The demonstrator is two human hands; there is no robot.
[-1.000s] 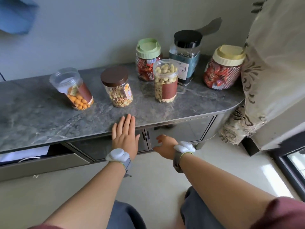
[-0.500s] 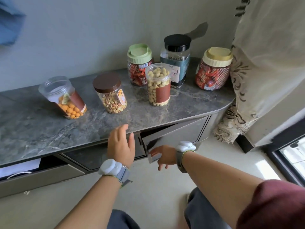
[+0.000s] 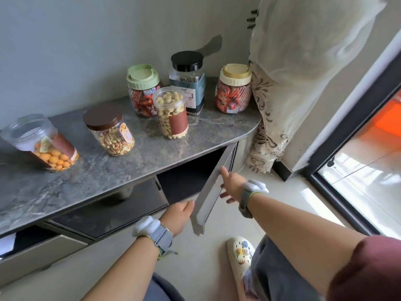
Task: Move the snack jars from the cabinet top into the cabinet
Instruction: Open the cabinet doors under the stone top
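Several snack jars stand on the grey marble cabinet top (image 3: 104, 172): a clear-lidded jar of orange balls (image 3: 52, 153), a brown-lidded peanut jar (image 3: 112, 135), a green-lidded jar (image 3: 143, 94), a clear jar of pale nuts (image 3: 172, 116), a black-lidded jar (image 3: 188, 83) and a yellow-lidded jar (image 3: 233, 92). Below them the right cabinet door (image 3: 213, 187) is swung out, showing a dark opening (image 3: 186, 177). My right hand (image 3: 231, 185) holds the door from its outer side, thumb up by the top edge. My left hand (image 3: 179, 215) hovers by the door's free edge, holding nothing.
A drawer (image 3: 32, 250) at the lower left stands partly pulled out. The left cabinet door (image 3: 108, 213) is closed. A patterned curtain (image 3: 282, 83) hangs just right of the cabinet, beside a glass sliding door (image 3: 358, 170). My foot in a cream clog (image 3: 240, 257) rests on the tiled floor.
The right cabinet door has swung from shut to wide open under my right hand. My left hand dropped from the cabinet top's edge to beside the door. The view shifted right.
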